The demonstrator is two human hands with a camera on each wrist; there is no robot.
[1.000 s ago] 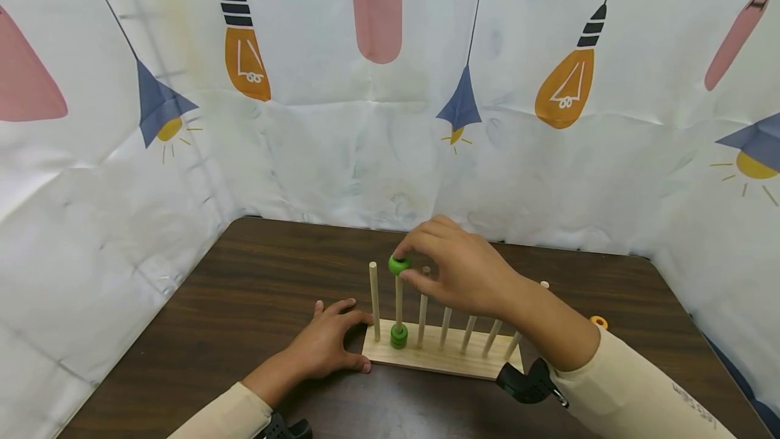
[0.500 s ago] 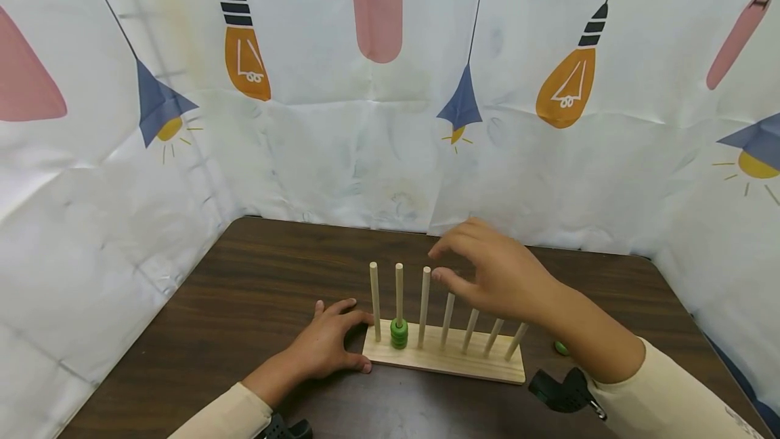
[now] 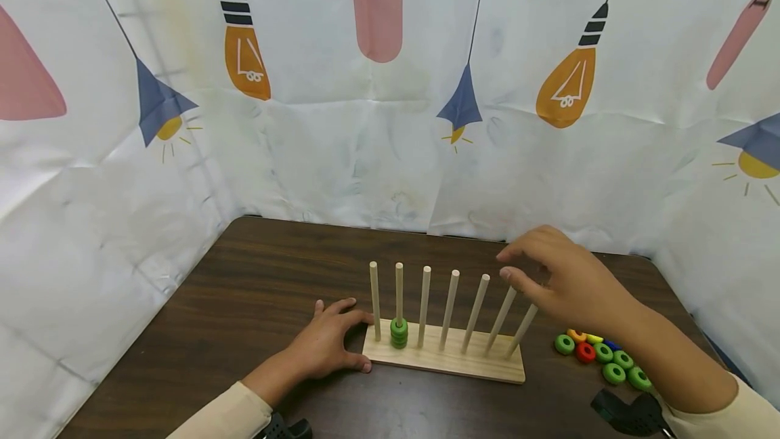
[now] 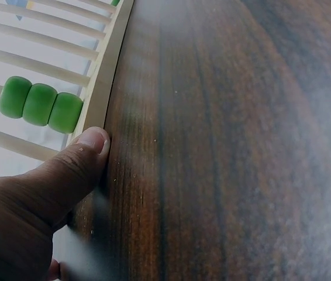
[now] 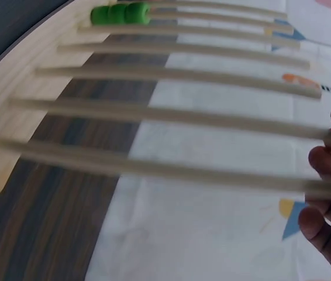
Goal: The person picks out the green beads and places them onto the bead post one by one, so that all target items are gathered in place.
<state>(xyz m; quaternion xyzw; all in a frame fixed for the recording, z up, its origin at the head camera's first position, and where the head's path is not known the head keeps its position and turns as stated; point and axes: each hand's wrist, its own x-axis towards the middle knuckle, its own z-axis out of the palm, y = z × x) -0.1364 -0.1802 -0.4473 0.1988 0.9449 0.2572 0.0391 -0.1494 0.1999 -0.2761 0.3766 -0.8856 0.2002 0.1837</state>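
A wooden peg rack (image 3: 451, 360) with several upright pegs stands on the table. Three green beads (image 3: 399, 334) are stacked on its second peg from the left; the left wrist view shows these beads (image 4: 40, 104) close up. My left hand (image 3: 326, 344) grips the rack's left end, thumb along the front edge and index finger at the back corner. Above the rack's right end is my right hand (image 3: 563, 283), fingers loosely bent with nothing between them. In the right wrist view its fingertips (image 5: 323, 161) overlap the tops of the nearest pegs.
To the right of the rack lie loose beads (image 3: 603, 353) in green, red, orange, yellow and blue, partly covered by the right forearm. A brown wood-grain table (image 3: 292, 256) extends back to a white printed curtain (image 3: 341, 154).
The right hand let go of a green bead over the second peg, and the bead dropped onto the two below. That hand then moved right, uncovering the loose beads. The left hand stayed put.
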